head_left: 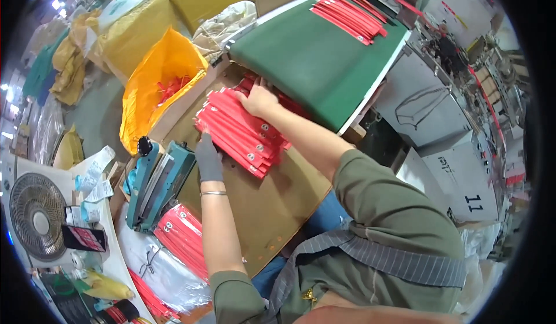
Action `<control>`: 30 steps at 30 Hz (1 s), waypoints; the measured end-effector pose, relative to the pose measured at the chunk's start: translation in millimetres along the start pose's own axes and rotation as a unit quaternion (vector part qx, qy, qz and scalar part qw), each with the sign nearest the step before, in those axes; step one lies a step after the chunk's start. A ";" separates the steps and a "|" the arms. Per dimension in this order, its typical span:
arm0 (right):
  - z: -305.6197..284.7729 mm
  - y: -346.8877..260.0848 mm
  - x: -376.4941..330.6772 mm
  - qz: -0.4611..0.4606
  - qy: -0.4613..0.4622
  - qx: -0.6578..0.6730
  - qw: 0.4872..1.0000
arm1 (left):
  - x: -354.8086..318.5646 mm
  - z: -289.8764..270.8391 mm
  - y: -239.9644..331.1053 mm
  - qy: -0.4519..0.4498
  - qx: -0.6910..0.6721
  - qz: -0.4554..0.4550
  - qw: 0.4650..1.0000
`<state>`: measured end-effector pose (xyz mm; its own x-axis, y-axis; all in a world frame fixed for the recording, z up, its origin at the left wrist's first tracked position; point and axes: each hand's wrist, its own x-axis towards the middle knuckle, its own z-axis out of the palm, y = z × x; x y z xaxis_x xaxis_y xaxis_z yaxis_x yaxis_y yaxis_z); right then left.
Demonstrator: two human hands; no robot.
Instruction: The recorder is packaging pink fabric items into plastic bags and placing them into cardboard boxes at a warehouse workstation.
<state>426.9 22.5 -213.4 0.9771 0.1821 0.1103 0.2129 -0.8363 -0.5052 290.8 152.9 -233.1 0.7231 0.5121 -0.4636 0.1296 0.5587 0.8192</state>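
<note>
A fanned stack of slim red packets (234,127) with round pale marks lies tilted over the brown cardboard-coloured tabletop (278,214). My left hand (208,157), in a grey glove, grips the stack along its near left edge. At the far end my bare right hand (259,100) closes over the packets, thumb on top. More red packets show behind and under that hand, partly hidden. My fingertips beneath the stack are out of sight.
A green conveyor belt (301,57) carries more red packets (350,18) at its far end. Left of the table stand an orange sack (159,86) with red scraps and a teal bag sealer-like device (159,185). Bundled red packets (182,237) and a fan (39,217) sit nearer.
</note>
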 end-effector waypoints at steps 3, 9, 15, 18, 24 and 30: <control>-6.8 -12.3 -16.0 0.023 -0.141 0.031 0.989 | 13.4 -7.7 -8.9 -0.120 -0.056 0.026 0.991; -18.3 14.5 -0.3 0.078 -0.251 0.185 0.947 | -13.5 0.7 -2.3 -0.087 0.019 -0.055 0.995; 5.1 -5.2 -53.6 0.035 -0.340 0.311 0.887 | -37.6 20.7 8.1 -0.172 -0.041 -0.054 0.983; 16.5 -10.9 -79.2 0.123 -0.431 0.555 0.701 | -42.3 -14.6 3.8 -0.161 -0.031 -0.088 0.983; -62.5 -43.5 -115.0 -0.208 -0.303 0.691 0.623 | -123.8 -23.0 37.8 -0.150 0.117 0.258 0.947; -100.0 -22.5 -125.3 -0.405 -0.275 0.555 0.672 | -154.6 -59.9 21.6 -0.115 0.351 0.330 0.869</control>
<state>299.6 -33.1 -130.2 0.3269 0.7642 0.5560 0.2460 0.4992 -0.8308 141.2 124.9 -163.9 0.9032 0.3799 0.1999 -0.0426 -0.3841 0.9223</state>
